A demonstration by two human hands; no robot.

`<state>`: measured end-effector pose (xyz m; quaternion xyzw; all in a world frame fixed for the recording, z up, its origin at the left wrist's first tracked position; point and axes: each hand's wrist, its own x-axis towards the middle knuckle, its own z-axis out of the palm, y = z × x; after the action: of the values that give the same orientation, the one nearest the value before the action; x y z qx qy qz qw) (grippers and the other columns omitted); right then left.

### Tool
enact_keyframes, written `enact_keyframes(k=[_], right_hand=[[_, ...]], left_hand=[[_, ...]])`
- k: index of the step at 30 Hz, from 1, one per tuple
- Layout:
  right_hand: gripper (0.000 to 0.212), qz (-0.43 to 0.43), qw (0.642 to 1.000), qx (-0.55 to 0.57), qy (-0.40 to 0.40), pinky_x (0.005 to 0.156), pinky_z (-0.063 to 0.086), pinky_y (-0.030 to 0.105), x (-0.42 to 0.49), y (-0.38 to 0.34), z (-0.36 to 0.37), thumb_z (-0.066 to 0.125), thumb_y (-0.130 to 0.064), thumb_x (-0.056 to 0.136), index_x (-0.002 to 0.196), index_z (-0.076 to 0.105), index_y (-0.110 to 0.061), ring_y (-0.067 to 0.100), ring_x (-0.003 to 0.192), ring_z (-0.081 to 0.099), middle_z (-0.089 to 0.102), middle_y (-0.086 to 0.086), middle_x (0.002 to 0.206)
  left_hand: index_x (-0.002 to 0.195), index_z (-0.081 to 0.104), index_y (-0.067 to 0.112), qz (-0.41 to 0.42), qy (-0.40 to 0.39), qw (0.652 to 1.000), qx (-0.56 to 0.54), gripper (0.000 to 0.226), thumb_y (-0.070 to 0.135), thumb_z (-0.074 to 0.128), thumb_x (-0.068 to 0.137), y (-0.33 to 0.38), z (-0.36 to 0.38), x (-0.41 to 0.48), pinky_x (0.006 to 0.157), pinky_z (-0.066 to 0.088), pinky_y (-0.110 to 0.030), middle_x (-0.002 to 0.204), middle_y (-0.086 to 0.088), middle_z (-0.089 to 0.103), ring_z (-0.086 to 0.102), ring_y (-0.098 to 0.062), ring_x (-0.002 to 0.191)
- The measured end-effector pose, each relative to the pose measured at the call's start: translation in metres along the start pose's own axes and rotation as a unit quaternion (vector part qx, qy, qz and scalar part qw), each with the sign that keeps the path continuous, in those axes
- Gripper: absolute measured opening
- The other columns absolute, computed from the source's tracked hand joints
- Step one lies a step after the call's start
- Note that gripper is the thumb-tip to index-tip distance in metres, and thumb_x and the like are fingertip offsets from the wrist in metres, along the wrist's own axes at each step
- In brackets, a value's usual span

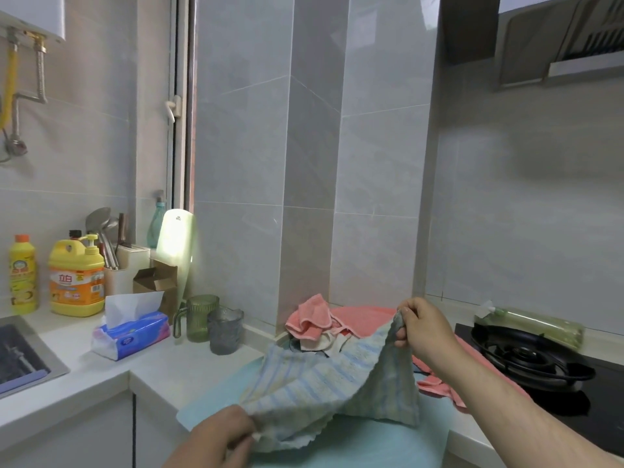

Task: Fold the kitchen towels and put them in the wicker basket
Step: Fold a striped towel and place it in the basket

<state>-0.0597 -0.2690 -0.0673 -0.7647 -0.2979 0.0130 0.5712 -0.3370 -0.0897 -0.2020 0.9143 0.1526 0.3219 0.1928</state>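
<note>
A pale blue-and-cream striped towel (324, 383) hangs slack over a light blue mat (371, 447) on the counter. My left hand (219, 437) pinches its near corner at the bottom of the view. My right hand (422, 329) pinches the far corner, raised above the counter. Behind the towel lies a heap of pink towels (314, 319) with a white cloth tucked among them. More pink cloth (435, 386) spreads under my right forearm. No wicker basket is in view.
A black gas burner (526, 359) sits at the right. A tissue pack (131, 336), two glass cups (212, 322) and yellow detergent bottles (76, 275) stand at the left beside a sink (20, 356). A tiled pillar rises behind the heap.
</note>
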Motion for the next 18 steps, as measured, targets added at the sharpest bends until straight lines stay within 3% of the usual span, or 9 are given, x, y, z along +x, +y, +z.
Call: enact_keyframes(k=[4,8,11,13,18], right_hand=[[0.022,0.009,0.999,0.027,0.017,0.044,0.045,0.018,0.002,0.004,-0.007,0.037,-0.011,0.103,0.094,0.056,-0.008,0.022,0.060,0.056,0.056,0.013,0.075],[0.022,-0.005,0.998,0.041,0.039,0.051,0.048,0.026,0.013,-0.003,-0.020,0.040,-0.011,0.102,0.093,0.059,-0.006,0.022,0.060,0.055,0.056,0.012,0.073],[0.027,-0.039,0.998,0.016,0.050,0.050,0.042,0.027,0.018,-0.008,-0.031,0.043,-0.011,0.101,0.077,0.057,-0.013,0.017,0.055,0.049,0.053,0.004,0.063],[0.032,-0.066,0.996,-0.004,0.065,0.052,0.035,0.027,0.019,-0.014,-0.039,0.046,-0.012,0.099,0.069,0.055,-0.019,0.014,0.053,0.043,0.049,-0.004,0.059],[0.026,-0.086,0.990,0.057,0.095,0.054,0.034,0.026,0.019,-0.032,-0.051,0.050,-0.015,0.100,0.080,0.065,-0.010,0.013,0.056,0.044,0.054,-0.002,0.064]], left_hand=[[0.071,0.060,0.022,-0.076,0.115,0.985,-0.105,0.023,0.008,0.063,0.090,-0.003,-0.021,0.017,0.069,0.047,-0.022,0.080,0.004,0.060,0.057,-0.013,0.080],[0.073,0.059,0.021,-0.073,0.215,0.963,-0.146,0.023,0.009,0.056,0.093,0.011,-0.056,0.058,0.067,0.046,-0.031,0.082,0.001,0.060,0.056,-0.014,0.077],[0.074,0.067,0.019,-0.100,0.283,0.933,-0.198,0.027,0.007,0.054,0.095,0.024,-0.077,0.084,0.067,0.047,-0.033,0.073,0.003,0.065,0.059,-0.018,0.079],[0.081,0.071,0.014,-0.124,0.303,0.913,-0.243,0.024,0.010,0.054,0.096,0.029,-0.091,0.102,0.070,0.046,-0.036,0.079,-0.003,0.069,0.060,-0.024,0.082],[0.078,0.072,0.010,-0.138,0.284,0.910,-0.269,0.025,0.009,0.055,0.096,0.029,-0.116,0.136,0.071,0.045,-0.036,0.078,-0.011,0.071,0.060,-0.025,0.077]])
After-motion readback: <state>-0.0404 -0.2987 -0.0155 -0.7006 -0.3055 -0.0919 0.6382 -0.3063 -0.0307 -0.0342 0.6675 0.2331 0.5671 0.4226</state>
